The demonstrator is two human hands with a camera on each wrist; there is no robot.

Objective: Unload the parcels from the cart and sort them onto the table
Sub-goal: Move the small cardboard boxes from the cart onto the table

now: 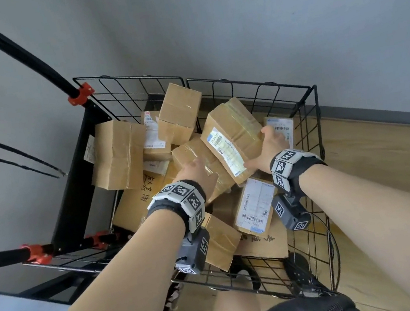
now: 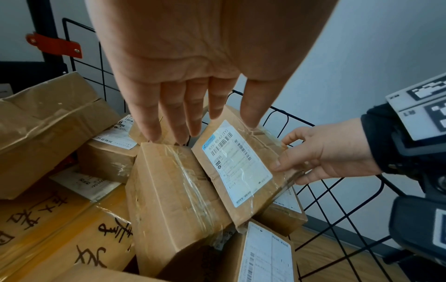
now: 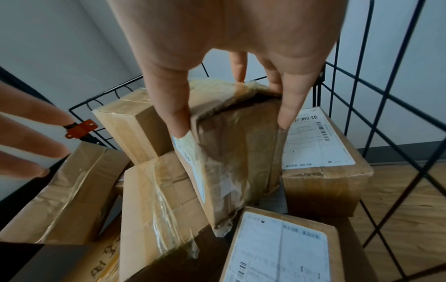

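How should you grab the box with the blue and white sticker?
Grip the tilted labelled parcel by its two long edges, from above. It leans on the taped parcel, so those edges are exposed; the right hand already pinches one, the left hand hovers open.

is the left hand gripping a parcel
No, the left hand hovers with fingers straight above the taped parcel, gripping nothing.

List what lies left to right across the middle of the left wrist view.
Big crumpled box → small labelled box → taped box → tilted parcel with the blue-edged label → right hand gripping that parcel's edge → wire cart wall.
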